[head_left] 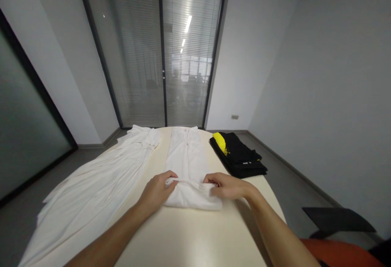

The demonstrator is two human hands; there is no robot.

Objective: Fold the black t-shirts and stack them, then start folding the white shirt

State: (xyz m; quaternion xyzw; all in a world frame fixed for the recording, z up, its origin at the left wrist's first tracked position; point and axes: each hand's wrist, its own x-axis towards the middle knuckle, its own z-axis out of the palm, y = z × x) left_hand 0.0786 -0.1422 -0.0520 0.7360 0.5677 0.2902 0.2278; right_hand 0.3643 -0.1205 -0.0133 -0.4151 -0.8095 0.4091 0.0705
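A long white garment (187, 157) lies folded into a narrow strip down the middle of the cream table (195, 238). Its near end is doubled over into a thick fold. My left hand (157, 189) pinches the left corner of that fold, fingers curled around the cloth. My right hand (227, 185) grips the right corner of the same fold, thumb on top. Both hands rest on the garment at the table's near middle.
A second white garment (100, 181) is spread flat along the table's left side and hangs over the edge. Folded black clothing (241, 159) with a yellow piece (220, 141) sits at the far right. An orange chair (336, 252) stands at lower right.
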